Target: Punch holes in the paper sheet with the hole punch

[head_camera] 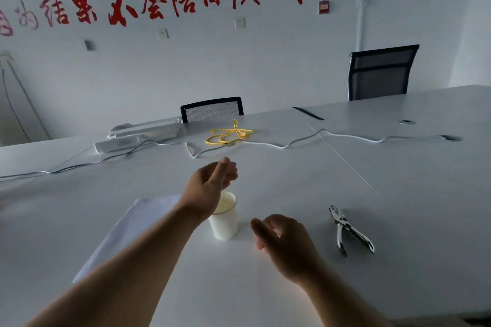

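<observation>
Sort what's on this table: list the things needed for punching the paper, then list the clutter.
For the job:
paper sheet, flat at the left
hole punch, lying at the right

Lying about:
white cup, between the hands
yellow cable
white cord
power strips
chairs behind the table

One view only: head-worn wide-angle camera, ours, set above the near edge of the white desk [265, 287]. We look forward and down across the desktop toward its far edge and the white wall [265, 66] with red lettering. Our forearms enter from the bottom corners, close to the lens. Straight edges bow outward at the frame's margins.
</observation>
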